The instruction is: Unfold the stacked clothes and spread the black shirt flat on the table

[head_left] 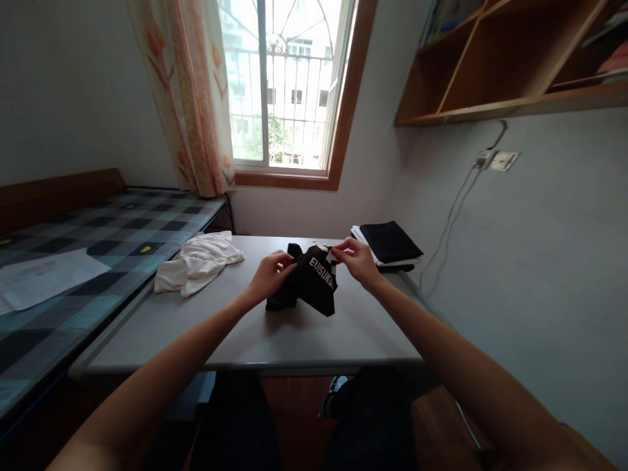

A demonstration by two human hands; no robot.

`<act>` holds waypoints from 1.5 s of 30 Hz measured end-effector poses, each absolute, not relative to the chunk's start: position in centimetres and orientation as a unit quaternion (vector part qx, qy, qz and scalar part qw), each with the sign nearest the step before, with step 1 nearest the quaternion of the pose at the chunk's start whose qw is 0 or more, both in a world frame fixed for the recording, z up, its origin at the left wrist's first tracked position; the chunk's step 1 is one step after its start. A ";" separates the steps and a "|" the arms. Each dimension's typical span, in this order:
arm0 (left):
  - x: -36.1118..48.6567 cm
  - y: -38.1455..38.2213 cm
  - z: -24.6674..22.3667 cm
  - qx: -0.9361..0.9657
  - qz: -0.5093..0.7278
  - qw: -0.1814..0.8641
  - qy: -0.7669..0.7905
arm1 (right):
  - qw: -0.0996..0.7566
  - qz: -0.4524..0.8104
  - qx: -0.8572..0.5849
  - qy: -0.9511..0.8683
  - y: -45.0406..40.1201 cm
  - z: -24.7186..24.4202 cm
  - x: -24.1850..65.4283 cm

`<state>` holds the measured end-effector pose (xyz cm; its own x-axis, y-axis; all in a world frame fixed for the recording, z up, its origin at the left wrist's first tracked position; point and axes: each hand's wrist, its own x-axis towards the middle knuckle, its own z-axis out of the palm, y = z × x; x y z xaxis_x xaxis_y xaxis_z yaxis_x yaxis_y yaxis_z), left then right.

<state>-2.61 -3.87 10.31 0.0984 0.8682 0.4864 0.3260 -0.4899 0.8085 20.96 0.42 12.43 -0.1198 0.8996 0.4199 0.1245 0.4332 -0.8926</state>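
A black cloth garment (pixel 316 284) with white lettering hangs bunched between my two hands over the middle of the table. My left hand (pixel 271 271) pinches its left part with thumb and fingers. At its upper right edge, where a white patch shows, my right hand (pixel 356 260) is closed on the fabric. The lower left part of the garment droops close to the tabletop; whether it touches is hard to tell. A crumpled white cloth (pixel 201 261) lies on the table to the left of my left hand.
On the light grey table (pixel 235 333), a folded stack of black and white cloth (pixel 390 242) sits at the back right. A bed (pixel 105 226) with papers (pixel 49 278) stands left. A wooden shelf (pixel 490 65) hangs upper right, above a socket (pixel 503 161) with cables.
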 end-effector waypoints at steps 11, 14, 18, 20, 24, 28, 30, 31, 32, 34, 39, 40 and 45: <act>-7.3 -4.3 13.1 0.594 0.611 0.366 0.375 | 0.641 0.399 -0.418 -0.505 2.3 14.5 25.2; -7.0 -4.5 12.6 0.562 0.573 0.447 0.395 | 0.559 0.414 -0.471 -0.542 1.4 13.4 24.4; -6.2 -4.2 11.4 0.549 0.543 0.456 0.442 | 0.461 0.374 -0.449 -0.668 -0.9 12.0 22.2; -5.7 -4.1 11.0 0.562 0.536 0.445 0.446 | 0.385 0.343 -0.399 -0.758 -2.1 11.5 20.8; -4.5 -4.6 11.1 0.590 0.520 0.467 0.404 | 0.269 0.199 -0.351 -0.874 -3.5 10.7 18.5; -4.4 -5.3 12.0 0.600 0.525 0.453 0.400 | 0.187 0.076 -0.396 -0.896 -3.6 10.5 17.7; -4.9 -5.3 12.4 0.600 0.539 0.414 0.424 | 0.145 0.027 -0.418 -0.897 -3.3 10.7 17.9; -5.3 -5.2 12.5 0.597 0.548 0.393 0.434 | 0.124 0.006 -0.428 -0.895 -3.1 10.8 18.2; -5.7 -5.1 12.6 0.593 0.558 0.374 0.444 | 0.103 -0.009 -0.438 -0.893 -2.9 10.9 18.5; -6.8 -4.6 12.7 0.582 0.576 0.340 0.462 | 0.060 -0.016 -0.456 -0.888 -2.4 11.0 19.5; -10.2 -3.7 12.9 0.613 0.569 0.253 0.485 | 0.068 -0.025 -0.494 -0.867 -0.5 10.9 23.5; -10.8 -3.7 12.9 0.636 0.552 0.237 0.485 | 0.098 -0.031 -0.501 -0.859 0.0 10.9 24.3; -11.5 -4.9 12.4 0.770 0.373 0.206 0.474 | 0.167 -0.050 -0.535 -0.826 1.6 11.6 26.3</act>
